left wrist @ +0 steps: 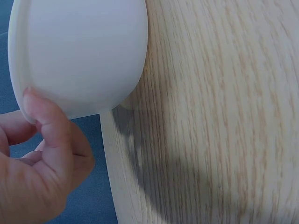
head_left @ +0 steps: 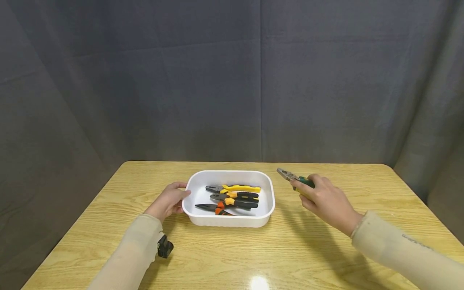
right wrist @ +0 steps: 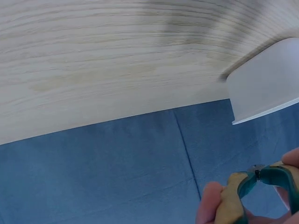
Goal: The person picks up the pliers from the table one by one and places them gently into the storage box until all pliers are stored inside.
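Observation:
On the left, my left hand (head_left: 173, 200) grips the end wall of a white plastic tray (head_left: 228, 220), thumb at the rim. In the left wrist view the thumb and fingers (left wrist: 51, 116) pinch that rim. Several pliers lie in the tray: one with yellow handles (head_left: 242, 188) at the back, others with yellow-and-black handles, and long-nose pliers (head_left: 206, 207) with orange on the handles in front. Right of the tray, above the table, my right hand (head_left: 328, 199) holds green-and-yellow combination pliers (head_left: 287, 174), jaws toward the tray. Their handles (right wrist: 231, 198) stand spread apart in the right wrist view.
The wooden table (head_left: 217, 257) has its far edge just behind the tray. A dark grey curtain (head_left: 203, 100) hangs behind it and at both sides. A small black camera (head_left: 165, 246) is strapped at the left wrist. The right arm casts a shadow on the tabletop.

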A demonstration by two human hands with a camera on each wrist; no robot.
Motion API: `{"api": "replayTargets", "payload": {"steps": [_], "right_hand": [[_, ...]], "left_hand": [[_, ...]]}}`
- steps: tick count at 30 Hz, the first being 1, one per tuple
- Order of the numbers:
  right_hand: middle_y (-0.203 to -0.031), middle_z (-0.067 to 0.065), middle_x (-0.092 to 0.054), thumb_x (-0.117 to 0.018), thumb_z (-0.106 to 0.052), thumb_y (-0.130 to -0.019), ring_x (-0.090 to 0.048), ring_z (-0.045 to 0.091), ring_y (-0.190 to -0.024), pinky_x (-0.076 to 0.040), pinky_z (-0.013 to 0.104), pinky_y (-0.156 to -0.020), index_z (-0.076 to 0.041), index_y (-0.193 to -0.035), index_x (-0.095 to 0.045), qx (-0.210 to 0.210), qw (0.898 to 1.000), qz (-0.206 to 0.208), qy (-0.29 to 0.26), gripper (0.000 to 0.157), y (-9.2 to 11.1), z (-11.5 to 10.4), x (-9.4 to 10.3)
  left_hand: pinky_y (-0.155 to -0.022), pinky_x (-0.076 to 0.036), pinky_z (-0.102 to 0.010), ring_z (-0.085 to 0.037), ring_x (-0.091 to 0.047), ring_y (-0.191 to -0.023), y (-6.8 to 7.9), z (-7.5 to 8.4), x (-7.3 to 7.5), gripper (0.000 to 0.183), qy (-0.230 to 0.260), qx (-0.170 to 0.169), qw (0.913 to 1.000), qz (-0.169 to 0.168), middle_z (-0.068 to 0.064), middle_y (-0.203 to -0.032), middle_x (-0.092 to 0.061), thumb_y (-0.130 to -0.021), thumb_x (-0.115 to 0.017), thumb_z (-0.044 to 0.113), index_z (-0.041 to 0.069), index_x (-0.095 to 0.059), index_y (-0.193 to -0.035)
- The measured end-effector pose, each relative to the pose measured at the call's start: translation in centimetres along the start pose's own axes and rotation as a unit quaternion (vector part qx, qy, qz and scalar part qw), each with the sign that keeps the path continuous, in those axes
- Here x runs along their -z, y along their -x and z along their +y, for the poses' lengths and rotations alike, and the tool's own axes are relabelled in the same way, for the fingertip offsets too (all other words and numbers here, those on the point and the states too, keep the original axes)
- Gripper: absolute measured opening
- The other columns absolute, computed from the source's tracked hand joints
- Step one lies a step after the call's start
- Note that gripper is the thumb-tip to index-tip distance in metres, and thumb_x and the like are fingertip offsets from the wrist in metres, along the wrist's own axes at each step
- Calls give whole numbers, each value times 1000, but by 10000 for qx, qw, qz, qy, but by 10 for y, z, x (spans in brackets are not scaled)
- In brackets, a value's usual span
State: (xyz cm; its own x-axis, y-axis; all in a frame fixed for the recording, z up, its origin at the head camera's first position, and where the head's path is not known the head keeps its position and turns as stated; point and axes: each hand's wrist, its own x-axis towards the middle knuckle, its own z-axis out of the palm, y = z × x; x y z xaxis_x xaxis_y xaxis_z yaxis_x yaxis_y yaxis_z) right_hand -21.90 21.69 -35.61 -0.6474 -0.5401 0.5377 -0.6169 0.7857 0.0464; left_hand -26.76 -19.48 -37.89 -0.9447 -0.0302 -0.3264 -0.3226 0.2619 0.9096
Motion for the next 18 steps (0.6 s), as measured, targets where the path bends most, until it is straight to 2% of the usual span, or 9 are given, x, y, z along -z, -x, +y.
{"api": "replayTargets", "payload": {"steps": [6, 10, 15, 18], "right_hand": [[-100, 22, -57, -73, -6, -82, -56, 31, -77, -49, 39, -51, -18, -124, -66, 54, 10000, 10, -12, 44, -4, -4, -2], [-99, 21, -56, -72, -7, -82, -55, 29, -77, -48, 38, -53, -17, -124, -66, 62, 10000, -71, -35, 44, -7, -7, -2], [-102, 23, -57, -71, -7, -83, -55, 31, -79, -49, 40, -53, -18, -124, -66, 32, 9999, -91, -115, 42, -12, -11, -4], [-101, 22, -57, -71, -7, -82, -54, 29, -76, -47, 38, -50, -18, -122, -66, 88, 9999, -21, -124, 42, -15, -13, -7]], "left_hand": [[-47, -43, -19, -10, -53, -53, 1, 1, 0, 40, -24, -17, 10000, -16, -11, -82, -61, -100, -50, 6, -6, -40, -137], [-46, -43, -19, -10, -53, -52, -4, -3, 0, 39, -15, 25, 10000, 25, -11, -82, -62, -99, -50, 5, -5, -41, -136], [-46, -43, -19, -10, -52, -53, 0, -1, 0, 40, -18, 38, 10000, 47, -11, -83, -61, -100, -50, 6, -4, -40, -137], [-46, -43, -19, -10, -52, -53, 0, -1, 0, 40, -13, 29, 10000, 25, -11, -83, -62, -100, -50, 6, -5, -40, -137]]}}
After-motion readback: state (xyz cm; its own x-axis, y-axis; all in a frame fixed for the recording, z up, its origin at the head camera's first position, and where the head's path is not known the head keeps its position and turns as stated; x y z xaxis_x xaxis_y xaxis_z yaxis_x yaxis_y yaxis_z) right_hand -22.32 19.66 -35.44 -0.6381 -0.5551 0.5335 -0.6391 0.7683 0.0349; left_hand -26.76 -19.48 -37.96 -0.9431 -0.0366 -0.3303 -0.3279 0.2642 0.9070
